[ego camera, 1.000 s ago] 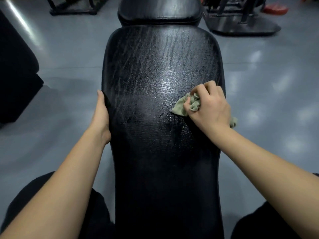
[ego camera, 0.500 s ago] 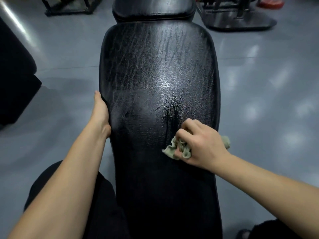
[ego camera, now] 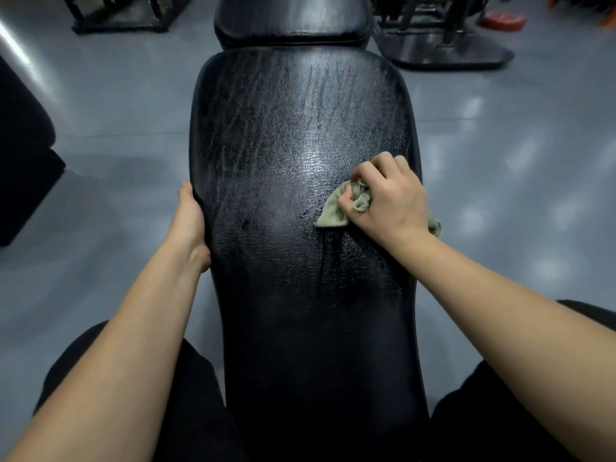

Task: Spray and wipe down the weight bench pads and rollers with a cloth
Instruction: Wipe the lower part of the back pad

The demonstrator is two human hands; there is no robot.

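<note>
A long black bench pad runs away from me, wet and streaked, with a glossy patch near its middle. A second, shorter black pad sits beyond it at the far end. My right hand grips a crumpled pale green cloth and presses it on the pad's right half, near the edge. A bit of cloth sticks out behind the wrist. My left hand holds the pad's left edge, thumb on the rim, fingers hidden below. No spray bottle is in view.
Grey glossy floor surrounds the bench. Black metal equipment frames stand at the far left and far right, with a red object beyond. A dark padded shape sits at the left. My dark-clothed knees flank the bench.
My right hand pulled the cloth toward me down the pad, then pushed it back away and to the right. The left hand stayed on the pad's left edge.
</note>
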